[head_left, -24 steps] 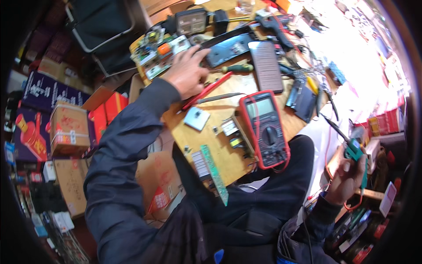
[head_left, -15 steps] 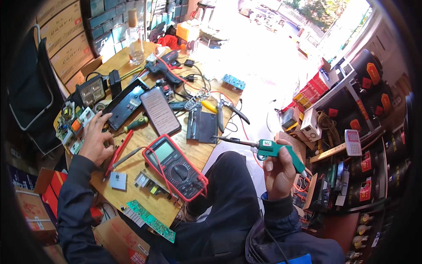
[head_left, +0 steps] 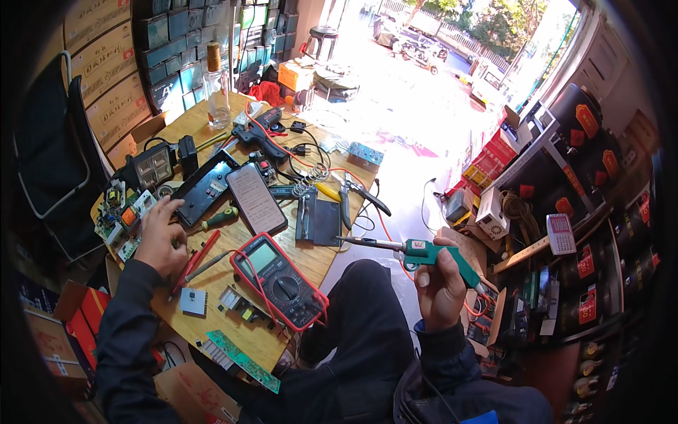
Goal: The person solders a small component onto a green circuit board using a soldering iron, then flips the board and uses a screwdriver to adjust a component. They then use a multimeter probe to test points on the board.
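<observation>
Nearest, a green circuit board (head_left: 244, 362) lies aslant at the near edge of the tabletop (head_left: 268, 346), perhaps pushed there for want of room. Just beyond it, a red-cased multimeter (head_left: 282, 286) lies face up near the right edge, dial and display uncovered by the hands, which would make it easy to read from the seat. Out to the right, clear of the clutter, the right hand (head_left: 441, 293) is closed around the handle of a green soldering gun (head_left: 434, 258), its thumb along the upper side. The slim barrel points left, its dark tip at the right edge of the tabletop; gripping behind the barrel likely keeps the skin off metal that may be hot. On the other side, the left hand (head_left: 159, 244) is loosely spread, fingers half bent, over the left part of the tabletop, near a heap of electronic boards (head_left: 128, 215). A red test probe (head_left: 194, 263) lies just beside it. Nothing shows in its grasp, though I cannot tell whether its fingertips touch anything. Farther off, a phone (head_left: 256, 198) lies screen up beside a black casing (head_left: 205, 187), probably turned for reading; beyond them are a glue gun (head_left: 258, 134) and a glass bottle (head_left: 217, 106).
</observation>
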`<state>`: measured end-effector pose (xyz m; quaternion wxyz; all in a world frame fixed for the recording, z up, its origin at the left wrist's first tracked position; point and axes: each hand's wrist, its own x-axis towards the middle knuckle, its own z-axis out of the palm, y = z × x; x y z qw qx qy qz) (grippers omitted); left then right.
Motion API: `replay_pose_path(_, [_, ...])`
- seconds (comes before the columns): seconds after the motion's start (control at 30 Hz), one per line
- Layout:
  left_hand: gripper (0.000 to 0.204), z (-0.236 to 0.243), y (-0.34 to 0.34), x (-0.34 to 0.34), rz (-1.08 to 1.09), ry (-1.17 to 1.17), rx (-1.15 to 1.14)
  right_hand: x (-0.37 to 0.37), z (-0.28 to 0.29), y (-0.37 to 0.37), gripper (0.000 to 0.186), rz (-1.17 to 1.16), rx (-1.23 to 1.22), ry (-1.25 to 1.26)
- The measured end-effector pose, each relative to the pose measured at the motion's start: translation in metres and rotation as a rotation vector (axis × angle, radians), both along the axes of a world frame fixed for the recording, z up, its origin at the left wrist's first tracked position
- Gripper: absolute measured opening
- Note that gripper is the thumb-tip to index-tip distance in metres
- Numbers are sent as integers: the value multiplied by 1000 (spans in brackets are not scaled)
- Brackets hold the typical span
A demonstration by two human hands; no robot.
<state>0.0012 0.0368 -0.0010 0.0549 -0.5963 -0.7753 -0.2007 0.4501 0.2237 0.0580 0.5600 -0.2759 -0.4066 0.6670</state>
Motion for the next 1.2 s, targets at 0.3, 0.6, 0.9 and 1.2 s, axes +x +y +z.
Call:
replay_pose_path(0.3, [1, 60, -26, 11, 26, -889, 632, 11, -10, 1, 35, 26, 99, 21])
replay_pose_path(0.6, [12, 102, -117, 166, -150, -1604, 727, -19, 6, -30, 37, 149, 236, 25])
replay_pose_path(0.9, [26, 90, -110, 263, -445, -2044, 655, -33, 39, -73, 34, 209, 775, 13])
replay_pose_path(1.2, [30, 100, -103, 314, -617, -2221, 644, -33, 42, -99, 33, 396, 1122, -9])
